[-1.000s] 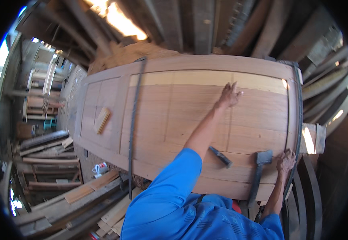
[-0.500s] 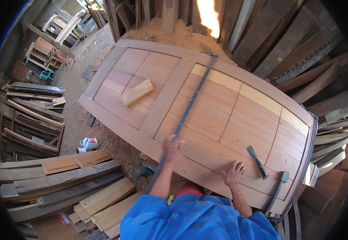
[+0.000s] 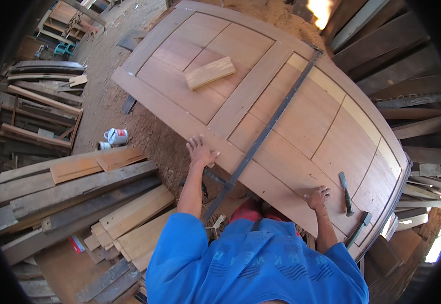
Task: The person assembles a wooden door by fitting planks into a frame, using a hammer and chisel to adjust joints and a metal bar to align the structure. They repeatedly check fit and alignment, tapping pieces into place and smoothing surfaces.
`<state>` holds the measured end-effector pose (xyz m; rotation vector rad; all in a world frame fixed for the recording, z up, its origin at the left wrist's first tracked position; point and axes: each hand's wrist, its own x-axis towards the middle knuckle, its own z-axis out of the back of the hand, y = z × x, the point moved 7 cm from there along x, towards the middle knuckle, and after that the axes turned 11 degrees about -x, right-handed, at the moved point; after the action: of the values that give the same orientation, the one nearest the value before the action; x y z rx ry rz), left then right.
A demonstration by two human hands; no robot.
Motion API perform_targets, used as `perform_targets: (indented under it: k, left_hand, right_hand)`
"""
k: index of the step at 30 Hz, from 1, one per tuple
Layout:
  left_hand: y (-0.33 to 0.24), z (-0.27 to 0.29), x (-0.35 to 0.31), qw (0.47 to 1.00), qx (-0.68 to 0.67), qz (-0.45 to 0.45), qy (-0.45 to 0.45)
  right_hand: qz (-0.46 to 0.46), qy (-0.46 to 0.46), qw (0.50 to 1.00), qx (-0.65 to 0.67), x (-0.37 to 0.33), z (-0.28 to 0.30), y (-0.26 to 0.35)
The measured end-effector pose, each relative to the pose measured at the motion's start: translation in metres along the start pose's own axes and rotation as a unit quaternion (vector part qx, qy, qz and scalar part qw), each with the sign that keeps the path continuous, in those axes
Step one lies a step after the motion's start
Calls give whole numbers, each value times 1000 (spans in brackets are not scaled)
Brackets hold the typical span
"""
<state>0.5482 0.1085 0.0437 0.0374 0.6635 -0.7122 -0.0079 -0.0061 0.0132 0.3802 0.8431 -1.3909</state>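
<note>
A large panelled wooden door lies flat in front of me. My left hand rests on its near edge with fingers spread, holding nothing. A long dark bar clamp crosses the door just right of that hand, its near end jutting past the edge. My right hand lies on the near side of the door, palm empty, fingers apart and slightly bent. Close to its right is a chisel. Beyond that lies a dark tool with a block-like head. A short wood block sits on the left panels.
Stacked boards fill the lower left, close to my left arm. A white bucket stands on the dirt floor. Another dark bar runs along the door's right end. Planks lean at the far right.
My left hand has left the bar clamp and moved left to the door's edge. My right hand stays on the door, its fingers a little more bent. The view has shifted.
</note>
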Motion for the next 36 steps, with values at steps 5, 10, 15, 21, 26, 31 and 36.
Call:
perform_targets:
  k: [5,10,15,21,26,31,36]
  left_hand:
    - [0,8,4,998,49,29,27]
    - [-6,9,6,999,34,21,12]
    - [-4,5,13,999,39,17,12]
    - [0,9,3,996,17,-85,-39]
    - [6,3,-12,968,-55,-223,-97]
    - [12,6,-12,967,-80,-226,-89]
    - [12,2,-10,961,-97,-239,-97]
  right_hand:
    - [-8,-2,999,46,-17,18,7]
    - [13,-51,999,-3,-7,4,7]
    - [43,13,999,8,28,-1,39]
    - [-20,-93,987,129,-48,66,190]
    - [-35,-127,985,109,-52,59,213]
    - [-29,-118,988,92,-49,59,215]
    - [-18,-114,990,86,-41,57,211]
